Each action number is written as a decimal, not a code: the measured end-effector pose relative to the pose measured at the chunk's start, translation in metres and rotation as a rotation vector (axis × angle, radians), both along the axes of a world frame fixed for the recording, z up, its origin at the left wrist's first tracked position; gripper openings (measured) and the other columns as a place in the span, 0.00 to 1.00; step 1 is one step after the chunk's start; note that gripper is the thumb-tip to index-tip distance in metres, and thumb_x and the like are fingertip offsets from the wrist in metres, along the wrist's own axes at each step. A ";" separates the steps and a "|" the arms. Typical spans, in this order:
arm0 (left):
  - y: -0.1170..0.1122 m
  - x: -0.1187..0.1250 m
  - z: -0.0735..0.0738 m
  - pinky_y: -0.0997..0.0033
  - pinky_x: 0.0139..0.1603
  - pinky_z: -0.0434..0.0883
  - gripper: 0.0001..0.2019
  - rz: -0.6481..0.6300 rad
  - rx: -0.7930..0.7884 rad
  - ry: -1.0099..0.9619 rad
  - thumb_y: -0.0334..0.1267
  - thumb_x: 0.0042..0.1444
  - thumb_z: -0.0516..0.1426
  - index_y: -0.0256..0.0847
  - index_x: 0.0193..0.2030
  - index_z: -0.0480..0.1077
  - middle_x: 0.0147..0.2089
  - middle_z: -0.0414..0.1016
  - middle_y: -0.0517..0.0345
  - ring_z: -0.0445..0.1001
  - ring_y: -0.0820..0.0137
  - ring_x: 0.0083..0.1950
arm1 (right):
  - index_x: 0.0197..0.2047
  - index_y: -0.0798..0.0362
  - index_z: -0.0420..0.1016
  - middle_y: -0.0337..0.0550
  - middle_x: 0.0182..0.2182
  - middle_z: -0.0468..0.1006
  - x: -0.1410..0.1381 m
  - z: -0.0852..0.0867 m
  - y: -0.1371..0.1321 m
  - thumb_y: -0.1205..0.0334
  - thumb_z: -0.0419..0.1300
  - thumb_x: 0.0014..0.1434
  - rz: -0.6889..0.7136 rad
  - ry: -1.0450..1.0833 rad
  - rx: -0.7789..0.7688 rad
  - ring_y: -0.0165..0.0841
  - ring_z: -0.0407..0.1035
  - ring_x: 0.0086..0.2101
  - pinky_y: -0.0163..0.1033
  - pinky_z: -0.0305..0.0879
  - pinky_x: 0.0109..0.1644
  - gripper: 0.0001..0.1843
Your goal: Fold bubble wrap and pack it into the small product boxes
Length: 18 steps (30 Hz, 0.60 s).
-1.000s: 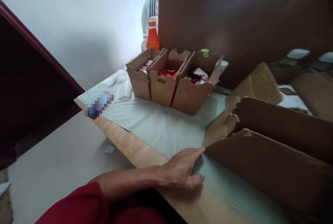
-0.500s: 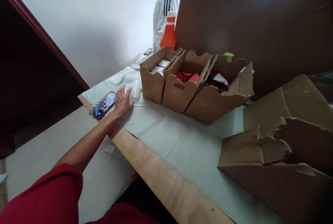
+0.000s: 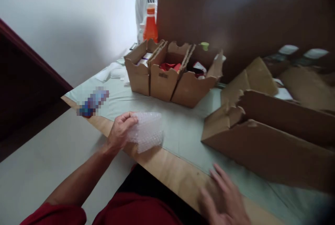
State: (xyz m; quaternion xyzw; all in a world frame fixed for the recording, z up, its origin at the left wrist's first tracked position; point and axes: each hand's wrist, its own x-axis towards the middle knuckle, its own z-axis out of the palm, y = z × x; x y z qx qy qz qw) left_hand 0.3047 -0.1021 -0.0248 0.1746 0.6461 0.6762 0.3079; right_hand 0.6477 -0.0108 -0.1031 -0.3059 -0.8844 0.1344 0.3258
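My left hand is closed on a piece of clear bubble wrap, held just above the table's near edge. My right hand is at the lower right, fingers spread and blurred by motion, over the wooden table edge with nothing in it. A torn brown cardboard box lies on its side to the right of both hands, on the pale green cloth.
Three open cardboard boxes with red and white packets stand at the back. An orange bottle and a person in a white striped top are behind them. A phone lies at the table's left corner. A tall brown board rises behind.
My left hand reached to the far left by the phone, picked up the bubble wrap and drew it back toward me. My right hand has come into view at the lower right.
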 end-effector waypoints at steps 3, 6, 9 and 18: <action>0.012 0.048 -0.007 0.80 0.21 0.59 0.15 -0.127 -0.027 -0.213 0.46 0.39 0.67 0.39 0.28 0.70 0.22 0.67 0.66 0.61 0.79 0.20 | 0.74 0.52 0.55 0.60 0.68 0.66 -0.046 0.019 -0.027 0.58 0.62 0.66 0.166 0.006 -0.004 0.51 0.65 0.64 0.60 0.69 0.62 0.38; 0.019 0.083 -0.018 0.78 0.22 0.61 0.18 -0.281 -0.088 -0.299 0.49 0.40 0.69 0.38 0.29 0.70 0.23 0.67 0.65 0.61 0.78 0.21 | 0.75 0.53 0.53 0.61 0.71 0.60 -0.069 0.017 -0.031 0.60 0.62 0.64 0.204 -0.044 0.029 0.51 0.59 0.68 0.60 0.67 0.64 0.41; 0.019 0.098 -0.030 0.77 0.24 0.61 0.22 -0.414 -0.121 -0.305 0.55 0.43 0.69 0.38 0.29 0.70 0.24 0.66 0.65 0.60 0.77 0.23 | 0.75 0.53 0.56 0.59 0.69 0.66 -0.063 0.007 -0.022 0.67 0.58 0.64 0.133 0.003 0.071 0.48 0.61 0.67 0.57 0.66 0.64 0.37; 0.025 0.073 -0.016 0.77 0.29 0.61 0.20 -0.650 -0.223 0.003 0.50 0.46 0.69 0.40 0.28 0.65 0.25 0.65 0.65 0.62 0.75 0.28 | 0.52 0.45 0.82 0.42 0.43 0.85 -0.004 0.041 0.005 0.64 0.56 0.69 0.122 0.259 -0.602 0.36 0.80 0.43 0.40 0.76 0.49 0.15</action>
